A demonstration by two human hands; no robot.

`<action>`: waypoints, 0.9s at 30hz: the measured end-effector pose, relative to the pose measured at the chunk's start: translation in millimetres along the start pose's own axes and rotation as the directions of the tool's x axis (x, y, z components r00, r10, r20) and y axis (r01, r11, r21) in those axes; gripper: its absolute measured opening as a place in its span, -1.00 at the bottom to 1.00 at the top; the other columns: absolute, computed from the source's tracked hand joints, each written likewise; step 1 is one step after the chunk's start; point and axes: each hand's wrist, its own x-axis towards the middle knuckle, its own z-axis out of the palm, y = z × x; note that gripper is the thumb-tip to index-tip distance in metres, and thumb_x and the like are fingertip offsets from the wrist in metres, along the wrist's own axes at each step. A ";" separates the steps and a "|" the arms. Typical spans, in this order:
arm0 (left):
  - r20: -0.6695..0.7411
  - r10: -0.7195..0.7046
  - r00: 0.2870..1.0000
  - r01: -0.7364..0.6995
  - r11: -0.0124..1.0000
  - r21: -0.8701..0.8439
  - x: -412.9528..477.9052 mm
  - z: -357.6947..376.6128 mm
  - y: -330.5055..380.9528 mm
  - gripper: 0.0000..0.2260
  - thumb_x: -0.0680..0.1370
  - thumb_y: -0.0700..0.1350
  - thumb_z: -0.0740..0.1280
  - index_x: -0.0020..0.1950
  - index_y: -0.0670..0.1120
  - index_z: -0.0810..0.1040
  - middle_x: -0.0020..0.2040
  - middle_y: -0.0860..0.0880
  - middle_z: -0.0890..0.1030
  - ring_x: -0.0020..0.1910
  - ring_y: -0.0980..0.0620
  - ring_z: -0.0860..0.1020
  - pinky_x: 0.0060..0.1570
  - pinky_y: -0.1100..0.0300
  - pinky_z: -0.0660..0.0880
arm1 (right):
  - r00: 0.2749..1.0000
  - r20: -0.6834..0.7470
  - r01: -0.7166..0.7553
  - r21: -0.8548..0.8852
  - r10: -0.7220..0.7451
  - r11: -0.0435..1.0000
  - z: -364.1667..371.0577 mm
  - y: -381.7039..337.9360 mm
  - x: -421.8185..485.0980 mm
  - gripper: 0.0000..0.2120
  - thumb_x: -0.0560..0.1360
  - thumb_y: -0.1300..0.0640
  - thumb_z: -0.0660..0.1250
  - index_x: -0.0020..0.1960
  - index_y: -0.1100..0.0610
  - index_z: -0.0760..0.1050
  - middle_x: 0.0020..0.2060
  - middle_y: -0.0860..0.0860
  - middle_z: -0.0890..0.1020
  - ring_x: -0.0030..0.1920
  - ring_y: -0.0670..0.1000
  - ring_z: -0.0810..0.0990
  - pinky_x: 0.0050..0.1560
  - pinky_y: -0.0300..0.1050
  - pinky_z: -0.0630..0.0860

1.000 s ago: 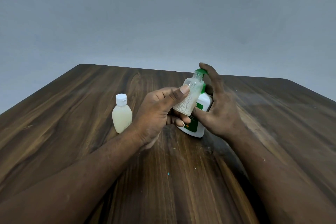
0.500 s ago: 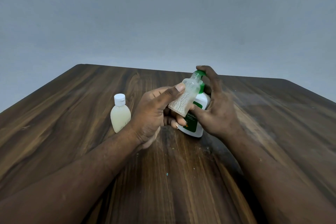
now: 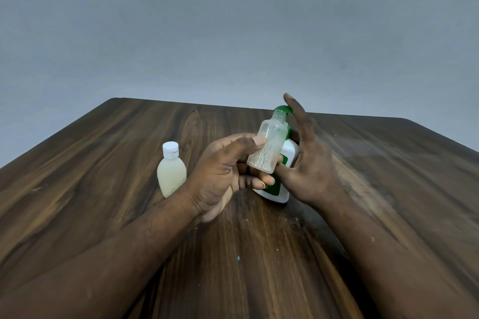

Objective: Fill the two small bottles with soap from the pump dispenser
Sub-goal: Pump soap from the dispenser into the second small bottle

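Table (image 3: 103,189) bears the upright pump dispenser (image 3: 291,150); the right hand (image 3: 311,171), fingers straight, touches its green head. At its spout, the left hand (image 3: 220,171) pinches the tilted uncapped bottle (image 3: 267,147). The capped bottle (image 3: 171,173) stands left of the dispenser.

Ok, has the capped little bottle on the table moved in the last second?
No. The capped bottle stands at the same spot on the table, same wood grain beneath it, left of the left hand; only the camera shifted slightly.
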 end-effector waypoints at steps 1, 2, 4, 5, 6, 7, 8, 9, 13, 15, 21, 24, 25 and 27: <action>0.000 -0.002 1.000 0.002 1.000 -0.005 0.1 0.2 0.3 -0.61 0.57 0.00 0.35 0.23 -0.29 0.62 0.04 -0.36 0.72 -0.29 -0.10 0.66 -0.37 0.22 0.57 | 1.000 0.003 -0.009 0.004 0.009 1.000 0.2 -0.2 0.2 0.01 0.42 0.23 0.56 0.71 -0.13 0.12 0.18 -0.16 0.66 -0.05 0.03 0.71 -0.07 -0.18 0.59; 0.001 -0.006 1.000 0.006 1.000 -0.012 0.2 0.4 0.4 -0.60 0.57 0.00 0.34 0.24 -0.29 0.61 0.04 -0.35 0.72 -0.29 -0.10 0.66 -0.37 0.21 0.57 | 1.000 0.004 -0.018 0.012 0.018 1.000 0.5 -0.2 0.5 -0.01 0.41 0.22 0.55 0.70 -0.14 0.15 0.16 -0.16 0.67 -0.09 0.00 0.70 -0.13 -0.22 0.58; 0.005 -0.016 1.000 0.016 1.000 -0.026 0.3 0.9 0.3 -0.59 0.58 -0.01 0.32 0.25 -0.31 0.59 0.04 -0.35 0.72 -0.28 -0.11 0.65 -0.36 0.21 0.54 | 1.000 0.008 -0.026 0.024 0.025 0.999 1.0 -1.1 0.3 -0.03 0.40 0.18 0.54 0.68 -0.15 0.17 0.10 -0.13 0.69 -0.13 -0.11 0.68 -0.17 -0.34 0.53; 0.006 -0.020 1.000 0.020 0.999 -0.035 0.4 1.1 0.3 -0.60 0.61 -0.02 0.30 0.25 -0.32 0.59 0.04 -0.34 0.72 -0.28 -0.10 0.64 -0.37 0.21 0.52 | 1.000 0.006 -0.031 0.028 0.031 0.999 1.4 -1.4 0.0 -0.03 0.40 0.17 0.56 0.67 -0.16 0.18 0.10 -0.13 0.68 -0.11 -0.15 0.68 -0.15 -0.36 0.52; 0.004 -0.021 1.000 0.021 0.999 -0.046 0.8 1.3 0.3 -0.62 0.63 -0.04 0.28 0.24 -0.34 0.58 0.03 -0.34 0.72 -0.30 -0.09 0.62 -0.38 0.22 0.50 | 0.999 0.005 -0.043 0.036 0.043 0.998 1.8 -1.7 -0.1 -0.03 0.40 0.17 0.57 0.67 -0.18 0.18 0.10 -0.13 0.68 -0.09 -0.16 0.68 -0.14 -0.37 0.54; 0.001 -0.021 1.000 0.021 0.998 -0.056 1.1 1.5 0.5 -0.63 0.66 -0.06 0.26 0.23 -0.35 0.58 0.02 -0.35 0.71 -0.32 -0.08 0.60 -0.40 0.23 0.47 | 0.998 0.005 -0.058 0.046 0.058 0.997 1.8 -2.1 -0.3 -0.03 0.39 0.16 0.56 0.66 -0.19 0.18 0.07 -0.14 0.68 -0.10 -0.15 0.68 -0.15 -0.37 0.54; -0.002 -0.021 1.000 0.021 0.998 -0.063 1.7 1.6 0.6 -0.62 0.66 -0.06 0.25 0.23 -0.37 0.57 0.02 -0.35 0.71 -0.34 -0.08 0.59 -0.41 0.23 0.45 | 0.997 0.005 -0.071 0.055 0.071 0.996 1.7 -2.5 -0.4 -0.04 0.40 0.16 0.55 0.66 -0.19 0.18 0.05 -0.17 0.68 -0.11 -0.16 0.68 -0.15 -0.40 0.53; -0.002 -0.022 1.000 0.022 0.997 -0.069 2.2 2.0 0.8 -0.60 0.63 -0.05 0.26 0.24 -0.38 0.56 0.01 -0.35 0.70 -0.34 -0.08 0.58 -0.42 0.23 0.44 | 0.997 0.007 -0.080 0.060 0.080 0.995 1.5 -2.6 -0.3 -0.05 0.40 0.17 0.55 0.66 -0.20 0.18 0.04 -0.21 0.67 -0.11 -0.16 0.68 -0.16 -0.41 0.53; 0.000 -0.024 1.000 0.024 0.997 -0.071 1.9 2.7 0.4 -0.55 0.56 -0.03 0.28 0.24 -0.38 0.56 0.02 -0.37 0.70 -0.35 -0.10 0.58 -0.44 0.22 0.42 | 0.997 0.009 -0.075 0.064 0.075 0.995 0.2 -3.8 0.3 -0.08 0.41 0.25 0.52 0.64 -0.18 0.22 0.03 -0.18 0.69 -0.20 -0.02 0.69 -0.18 -0.08 0.64; 0.005 -0.032 0.999 0.032 0.997 -0.070 0.7 2.4 0.3 -0.57 0.56 -0.03 0.27 0.23 -0.35 0.57 0.02 -0.37 0.70 -0.34 -0.10 0.59 -0.42 0.21 0.42 | 0.998 0.011 -0.066 0.079 0.065 0.995 -0.1 -3.4 1.0 -0.11 0.41 0.30 0.51 0.61 -0.14 0.27 -0.01 -0.12 0.71 -0.24 0.00 0.68 -0.21 -0.06 0.62; 0.015 -0.031 0.999 0.031 0.997 -0.069 -0.8 1.7 1.0 -0.59 0.57 -0.05 0.27 0.29 -0.30 0.54 0.02 -0.36 0.70 -0.32 -0.11 0.62 -0.42 0.22 0.47 | 0.996 0.037 -0.078 0.070 0.075 0.995 -0.7 -2.4 2.1 -0.11 0.39 0.31 0.49 0.61 -0.12 0.26 -0.05 -0.03 0.74 -0.30 -0.04 0.65 -0.29 -0.12 0.59; -0.002 -0.019 1.000 0.019 0.999 -0.035 0.1 -0.2 0.8 -0.59 0.57 -0.04 0.35 0.29 -0.30 0.55 0.02 -0.35 0.70 -0.29 -0.11 0.63 -0.40 0.23 0.53 | 0.998 0.016 -0.067 0.050 0.066 0.996 0.6 -2.3 1.8 -0.10 0.41 0.26 0.53 0.64 -0.12 0.24 0.12 -0.14 0.69 -0.10 -0.08 0.70 -0.13 -0.17 0.62; -0.012 -0.017 1.000 0.017 1.000 -0.021 0.2 -0.7 0.5 -0.60 0.56 -0.03 0.39 0.27 -0.28 0.57 0.00 -0.32 0.70 -0.28 -0.10 0.64 -0.39 0.24 0.55 | 0.999 0.004 -0.054 0.035 0.053 0.998 1.2 -1.8 1.5 -0.09 0.43 0.23 0.56 0.65 -0.11 0.23 0.15 -0.20 0.66 -0.03 -0.08 0.71 -0.07 -0.16 0.63; -0.030 -0.011 1.000 0.011 1.000 0.009 -0.2 -0.3 0.3 -0.61 0.53 0.00 0.49 0.23 -0.24 0.60 -0.07 -0.26 0.71 -0.29 -0.06 0.65 -0.37 0.26 0.59 | 1.000 -0.014 -0.025 0.012 0.025 1.000 2.2 -0.2 0.8 -0.07 0.45 0.17 0.61 0.68 -0.08 0.21 0.14 -0.34 0.60 0.03 -0.12 0.69 -0.02 -0.21 0.61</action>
